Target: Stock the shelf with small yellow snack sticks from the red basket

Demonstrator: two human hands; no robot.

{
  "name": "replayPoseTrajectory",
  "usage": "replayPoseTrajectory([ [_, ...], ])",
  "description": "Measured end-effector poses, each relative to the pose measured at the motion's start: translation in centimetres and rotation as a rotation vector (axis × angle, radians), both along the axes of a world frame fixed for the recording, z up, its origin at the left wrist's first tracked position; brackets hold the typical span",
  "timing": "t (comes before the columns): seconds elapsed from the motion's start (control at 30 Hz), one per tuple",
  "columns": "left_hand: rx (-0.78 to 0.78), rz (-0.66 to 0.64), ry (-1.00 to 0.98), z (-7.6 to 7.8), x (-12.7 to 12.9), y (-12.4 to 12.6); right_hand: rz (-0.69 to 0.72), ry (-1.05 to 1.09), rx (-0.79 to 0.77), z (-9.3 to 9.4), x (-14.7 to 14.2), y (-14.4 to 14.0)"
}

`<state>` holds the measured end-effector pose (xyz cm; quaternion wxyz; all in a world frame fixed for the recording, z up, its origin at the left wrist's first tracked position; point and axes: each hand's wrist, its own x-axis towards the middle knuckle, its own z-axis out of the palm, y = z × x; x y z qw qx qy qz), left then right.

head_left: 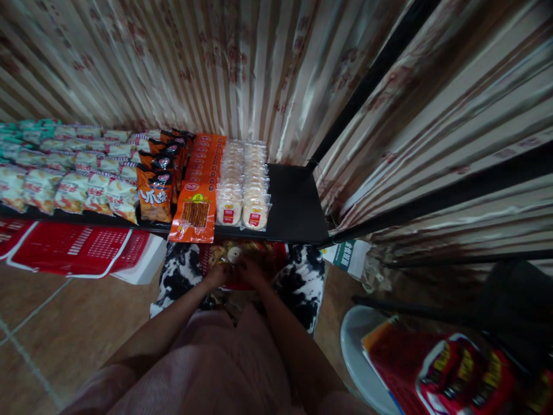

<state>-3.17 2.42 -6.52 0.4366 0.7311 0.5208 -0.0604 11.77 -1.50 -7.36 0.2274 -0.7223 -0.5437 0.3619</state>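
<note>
Just under the shelf's front edge, a red basket (281,251) holds several gold-coloured wrapped packs (216,253). A small round whitish piece (234,254) shows among them. My left hand (218,275) reaches into the basket with its fingers curled together. Close beside it, my right hand (250,272) is also inside, fingers bent inward toward the round piece. Both hands are dim and blurred, and what the fingertips grip is hidden. Above them on the black shelf (294,199) stand two rows of clear-wrapped round rice crackers (254,214) and orange snack packs (194,216).
Black-and-orange bags (154,196) and white snack bags (71,190) line the shelf's left part. A red basket (73,248) sits below left. At lower right are a white stool (356,340) and red packages (458,369). Black poles (371,80) and a striped curtain (242,52) stand behind.
</note>
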Motion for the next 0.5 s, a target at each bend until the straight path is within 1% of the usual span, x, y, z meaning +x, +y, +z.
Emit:
replayPoseTrajectory([
  [0.1,0.016,0.132,0.005,-0.8,0.6,0.8,-0.106,0.001,0.004,-0.8,0.5,0.7],
  [0.17,0.005,0.217,-0.005,-1.4,0.8,1.1,-0.135,-0.005,-0.014,-1.4,0.6,1.1],
  [0.27,-0.030,0.296,-0.056,-2.2,1.0,1.5,-0.178,-0.020,-0.022,-1.9,0.8,1.5],
  [0.33,-0.002,0.288,-0.083,-2.6,1.1,1.6,-0.206,-0.041,0.010,-1.9,1.0,2.0],
  [0.43,0.118,0.253,-0.079,-2.8,1.4,1.8,-0.229,-0.131,0.109,-1.6,1.7,3.2],
  [0.5,0.190,0.239,-0.049,-2.9,1.5,1.8,-0.225,-0.216,0.104,-1.5,2.4,4.3],
])
